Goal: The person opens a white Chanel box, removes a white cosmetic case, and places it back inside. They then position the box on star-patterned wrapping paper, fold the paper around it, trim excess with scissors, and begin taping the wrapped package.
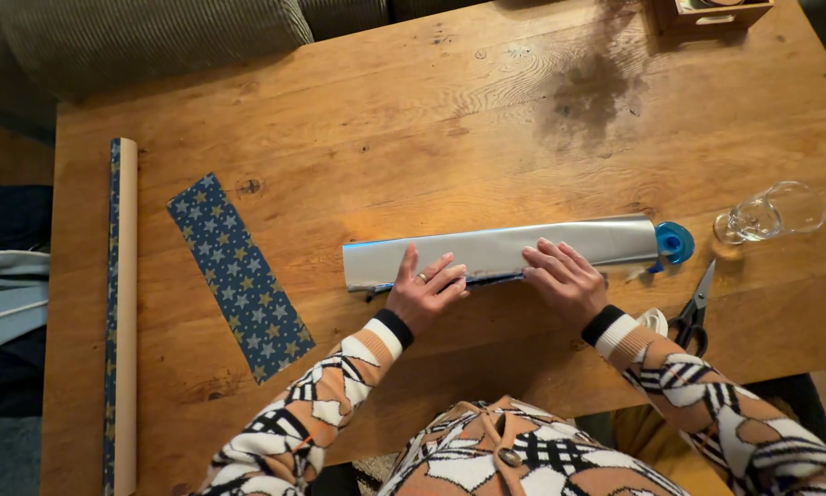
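Both hands, L [424, 292] & R [565, 278], spread flat, pressing silver-wrapped long package [500, 251] on wooden table [385, 110]

One silver-wrapped long parcel [500, 251] mid-worktop [450, 119]. Two hands on parcel: left hand [424, 292], right hand [565, 278]. One blue tape dispenser [674, 242], one glass [769, 213], one pair of scissors [693, 312] right of parcel. One star-paper strip [238, 276], one paper roll [123, 312] left of parcel.

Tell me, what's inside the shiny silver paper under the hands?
Both hands, left hand and right hand, press flat on the silver paper. It is folded around something long; a dark edge peeks out below, the rest is covered.
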